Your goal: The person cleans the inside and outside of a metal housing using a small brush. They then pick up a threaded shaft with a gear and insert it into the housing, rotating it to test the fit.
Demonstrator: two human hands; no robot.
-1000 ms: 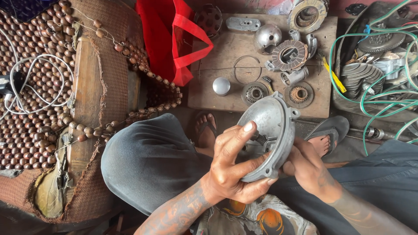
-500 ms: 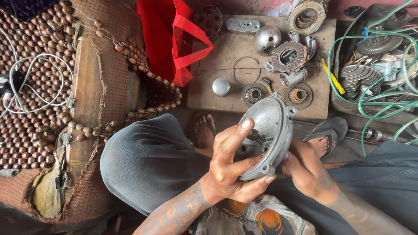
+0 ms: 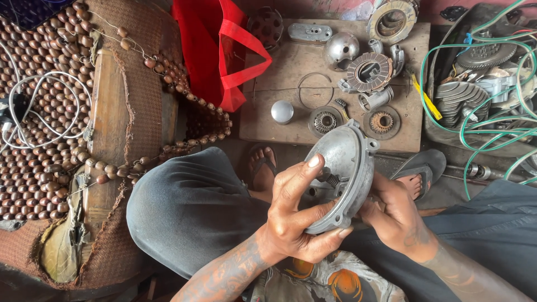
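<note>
A round grey metal engine cover (image 3: 344, 156) is held tilted over my lap, its hollow side facing left. My left hand (image 3: 296, 215) grips its lower rim, with the forefinger stretched up across the inside beside a small coil spring (image 3: 331, 179). My right hand (image 3: 391, 212) is pressed against the cover's outer side from behind and is partly hidden by it. My feet in sandals (image 3: 422, 165) rest on the floor below.
A wooden board (image 3: 279, 84) ahead carries a small silver cap (image 3: 282, 111), two toothed gears (image 3: 324, 121), a friction-plate assembly (image 3: 369, 71) and a chrome dome (image 3: 341, 49). A red bag (image 3: 218, 50) lies at its left. Green wires (image 3: 475, 123) and engine parts fill a tray at right. A beaded seat cover (image 3: 45, 112) is at left.
The cover and both hands have shifted slightly left and tilted a little; the grip is unchanged.
</note>
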